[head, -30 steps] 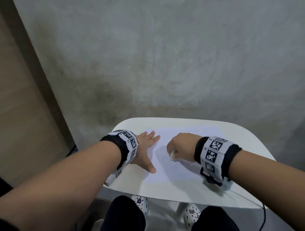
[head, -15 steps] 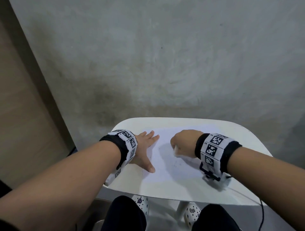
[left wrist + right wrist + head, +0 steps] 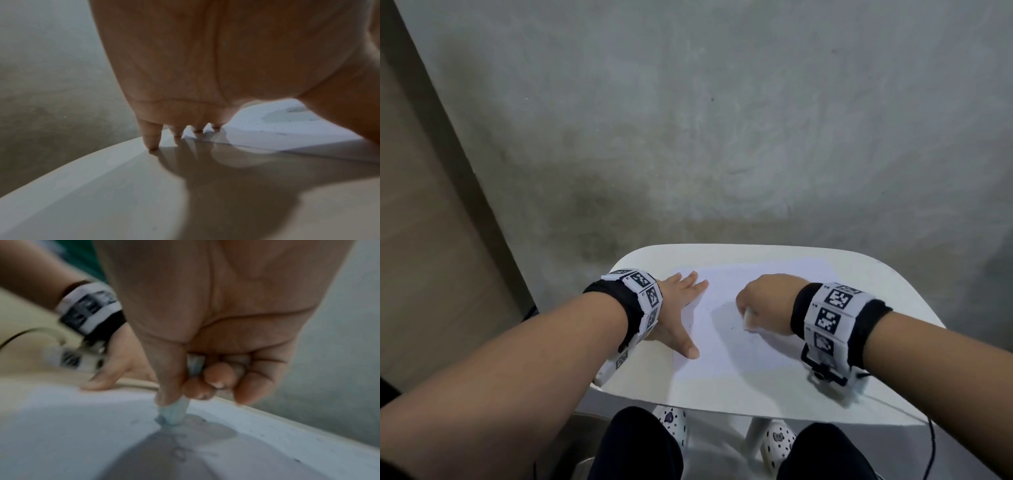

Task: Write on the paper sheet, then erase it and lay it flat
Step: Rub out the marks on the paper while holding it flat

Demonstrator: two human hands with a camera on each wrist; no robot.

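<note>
Paper sheet point(image 3: 726, 329) lying on white table point(image 3: 893, 294). Right hand point(image 3: 765, 296) pinching eraser point(image 3: 174, 412), rubbing sheet's centre. Left hand point(image 3: 676, 308) spread flat, pressing sheet's left edge. Advising short light strokes, keeping sheet anchored to avoid creasing.

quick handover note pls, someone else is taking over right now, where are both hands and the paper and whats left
Left hand: open, fingers spread, pressing the left edge of the paper sheet flat on the white table.
Right hand: fingers curled round a white eraser, its tip on the sheet at mid page.
Done: writing seems finished; faint grey marks and eraser crumbs show on the sheet.
Left: rub out the remaining marks, put the eraser down, smooth the sheet and leave it flat. No pencil is in view.
</note>
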